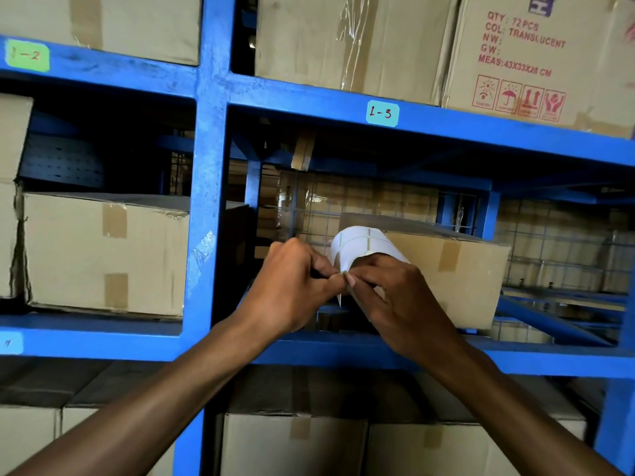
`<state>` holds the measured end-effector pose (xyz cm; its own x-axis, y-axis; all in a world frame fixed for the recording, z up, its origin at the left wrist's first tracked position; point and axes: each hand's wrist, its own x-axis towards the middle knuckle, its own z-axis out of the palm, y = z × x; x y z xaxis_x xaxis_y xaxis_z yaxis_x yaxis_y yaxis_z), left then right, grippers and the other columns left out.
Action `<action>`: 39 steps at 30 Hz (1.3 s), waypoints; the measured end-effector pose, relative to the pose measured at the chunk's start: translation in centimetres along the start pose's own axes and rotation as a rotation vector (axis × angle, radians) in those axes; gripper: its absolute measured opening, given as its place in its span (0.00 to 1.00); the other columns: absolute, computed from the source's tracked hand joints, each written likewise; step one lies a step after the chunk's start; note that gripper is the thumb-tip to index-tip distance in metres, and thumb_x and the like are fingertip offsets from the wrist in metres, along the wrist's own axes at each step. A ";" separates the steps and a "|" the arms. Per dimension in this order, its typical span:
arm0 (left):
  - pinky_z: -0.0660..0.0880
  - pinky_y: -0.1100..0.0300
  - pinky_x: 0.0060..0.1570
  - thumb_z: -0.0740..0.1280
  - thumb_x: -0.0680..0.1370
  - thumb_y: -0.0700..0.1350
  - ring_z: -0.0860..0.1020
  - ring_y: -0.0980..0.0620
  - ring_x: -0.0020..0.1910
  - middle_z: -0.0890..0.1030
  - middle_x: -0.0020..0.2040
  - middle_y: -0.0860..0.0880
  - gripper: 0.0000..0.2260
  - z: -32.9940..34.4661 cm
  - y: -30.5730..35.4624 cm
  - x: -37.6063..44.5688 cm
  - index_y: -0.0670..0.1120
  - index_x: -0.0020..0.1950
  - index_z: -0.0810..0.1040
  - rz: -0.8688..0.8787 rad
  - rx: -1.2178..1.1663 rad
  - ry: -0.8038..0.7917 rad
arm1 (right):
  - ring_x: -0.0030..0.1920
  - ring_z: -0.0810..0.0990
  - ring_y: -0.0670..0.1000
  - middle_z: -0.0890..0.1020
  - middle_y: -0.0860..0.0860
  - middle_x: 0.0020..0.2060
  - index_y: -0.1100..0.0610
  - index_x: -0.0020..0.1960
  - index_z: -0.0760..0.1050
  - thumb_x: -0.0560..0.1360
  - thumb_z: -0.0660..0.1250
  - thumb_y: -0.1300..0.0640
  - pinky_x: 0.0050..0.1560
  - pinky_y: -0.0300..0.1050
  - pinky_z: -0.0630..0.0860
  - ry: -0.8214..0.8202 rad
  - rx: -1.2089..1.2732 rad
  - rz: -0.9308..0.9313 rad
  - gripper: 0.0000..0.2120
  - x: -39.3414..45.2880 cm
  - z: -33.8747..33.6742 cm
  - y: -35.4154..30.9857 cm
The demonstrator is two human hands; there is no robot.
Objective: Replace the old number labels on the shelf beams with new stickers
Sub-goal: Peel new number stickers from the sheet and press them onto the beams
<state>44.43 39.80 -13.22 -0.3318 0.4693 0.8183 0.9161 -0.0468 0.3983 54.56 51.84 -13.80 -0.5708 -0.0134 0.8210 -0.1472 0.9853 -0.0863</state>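
Sticker sheet [357,243]: white, curled, raised in front of the middle bay of the blue shelf rack [209,166], between the upper and lower beams. Faint coloured edges of stickers show on its curved face.

Left hand [292,283]: grip clenched, fingertips pinching at the sheet's lower edge, right where it meets the other hand. Whether it has a peeled sticker or only the sheet's corner cannot be told.

Right hand [395,297]: grip grasping the sheet from below and the right, thumb and forefinger pinching its lower edge. The fingertips of both hands touch.

Upper beam [481,123]: carries a pale blue label [382,113] handwritten "1-3" in red, above the hands. On the beam of the bay to the left, a green label [27,55] reads "1-2". The lower beam's far-left end has a pale blue label [10,342]; its mark is too small to read.

Behind the hands, a taped cardboard box [457,269] sits on the middle shelf, wire mesh [549,242] beyond it. Another taped box [103,255] fills the left bay. On top, a carton [536,56] printed in red: "QTY: 72 PCS, COL: TRANSLUCENT". More boxes [292,444] sit below the lower beam.
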 end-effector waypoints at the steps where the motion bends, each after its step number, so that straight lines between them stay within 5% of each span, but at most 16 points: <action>1: 0.76 0.66 0.30 0.72 0.71 0.46 0.81 0.58 0.31 0.84 0.30 0.51 0.05 0.1 0.0 0.0 0.47 0.36 0.85 -0.010 -0.013 0.010 | 0.44 0.79 0.51 0.82 0.56 0.45 0.62 0.49 0.80 0.77 0.62 0.59 0.45 0.46 0.76 0.002 -0.011 -0.001 0.10 0.0 0.1 0.0; 8: 0.71 0.73 0.27 0.73 0.70 0.43 0.79 0.61 0.29 0.82 0.28 0.54 0.06 0.3 -0.2 -0.1 0.48 0.33 0.84 -0.035 -0.048 0.046 | 0.41 0.78 0.49 0.82 0.55 0.41 0.62 0.45 0.81 0.76 0.64 0.62 0.43 0.43 0.74 0.016 0.079 0.042 0.08 0.0 0.1 0.1; 13: 0.73 0.70 0.29 0.70 0.69 0.40 0.77 0.63 0.27 0.82 0.27 0.54 0.09 0.3 -0.8 0.1 0.47 0.28 0.82 -0.211 -0.140 0.064 | 0.37 0.79 0.47 0.82 0.52 0.35 0.56 0.37 0.80 0.73 0.65 0.62 0.39 0.36 0.73 0.130 0.342 0.296 0.08 0.0 0.1 0.9; 19: 0.72 0.71 0.37 0.67 0.73 0.42 0.79 0.60 0.37 0.84 0.38 0.46 0.08 -0.2 -1.5 0.3 0.46 0.35 0.83 -0.356 -0.421 -0.060 | 0.34 0.78 0.44 0.82 0.54 0.32 0.58 0.34 0.79 0.73 0.64 0.62 0.35 0.29 0.72 0.145 0.528 0.393 0.10 0.0 -0.3 1.6; 24: 0.73 0.55 0.52 0.71 0.69 0.53 0.79 0.52 0.47 0.83 0.43 0.46 0.13 -0.9 -3.2 1.2 0.44 0.45 0.82 -0.582 -0.530 0.078 | 0.34 0.79 0.43 0.82 0.47 0.29 0.55 0.35 0.80 0.76 0.62 0.62 0.36 0.30 0.73 0.081 0.617 0.411 0.13 0.2 -0.9 2.3; 28: 0.80 0.56 0.41 0.70 0.67 0.63 0.83 0.49 0.39 0.85 0.41 0.43 0.26 -1.1 -4.2 0.9 0.41 0.49 0.80 -0.842 -0.519 -0.229 | 0.35 0.79 0.44 0.83 0.53 0.34 0.54 0.36 0.80 0.77 0.61 0.61 0.36 0.30 0.73 -0.016 0.680 0.381 0.14 0.3 -1.2 2.4; 34: 0.76 0.63 0.34 0.67 0.73 0.58 0.84 0.50 0.36 0.85 0.44 0.41 0.21 -1.3 -5.1 0.3 0.43 0.55 0.80 -0.940 -0.652 -0.407 | 0.43 0.81 0.48 0.85 0.53 0.42 0.53 0.42 0.82 0.77 0.59 0.59 0.41 0.34 0.77 -0.174 0.834 0.404 0.13 0.2 -1.6 3.2; 39: 0.79 0.62 0.26 0.68 0.74 0.39 0.83 0.52 0.29 0.85 0.35 0.43 0.09 -1.5 -4.8 0.5 0.36 0.52 0.80 -0.853 -0.993 -0.119 | 0.39 0.81 0.44 0.85 0.47 0.38 0.48 0.41 0.82 0.75 0.64 0.56 0.40 0.33 0.77 -0.084 0.599 0.409 0.09 -0.2 -1.5 3.2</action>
<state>39.53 38.92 -14.03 -0.6515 0.7459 0.1384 -0.1425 -0.2995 0.9434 55.37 55.25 -13.38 -0.7315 0.2990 0.6128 -0.3118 0.6525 -0.6906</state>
